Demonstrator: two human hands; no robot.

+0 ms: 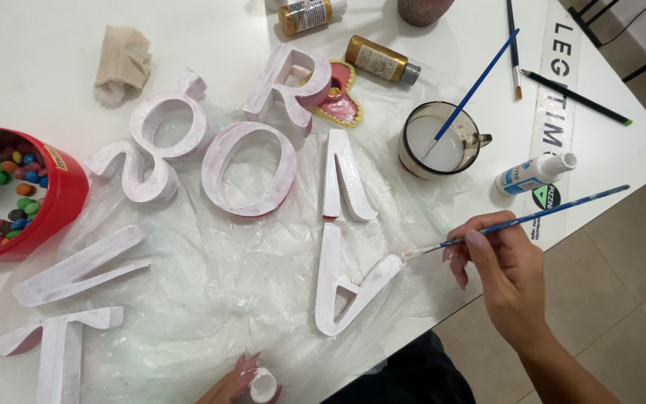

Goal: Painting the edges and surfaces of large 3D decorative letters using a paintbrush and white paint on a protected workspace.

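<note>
Right hand (504,273): closed in a pinch on a blue-handled brush (517,221), bristle tip touching the upper arm of the letter A (349,288), just left of the hand.
Left hand (242,380): at the lower edge of view, fingers wrapped around a small white-capped bottle (263,386) (paint smears show on the fingers).
Letter under the brush: lies flat on the plastic sheet (226,292), below-left of the right hand; mostly white, a faint pink tint in places.
Coated so far, by the look of it: the V (344,183), O (248,169), R (287,82), 8 (170,123), 2 (132,172), N (76,265) and T (57,348), all far left of the brush hand, all whitish; pink shows through on the O, R and 8.
Left, as judged: the thin pink patches, and the edge now being brushed.
Supplies above the right hand: glass mug (443,138) of white liquid with a second brush, a white squeeze bottle (536,172).
Table (31,67): white, carries everything.
</note>
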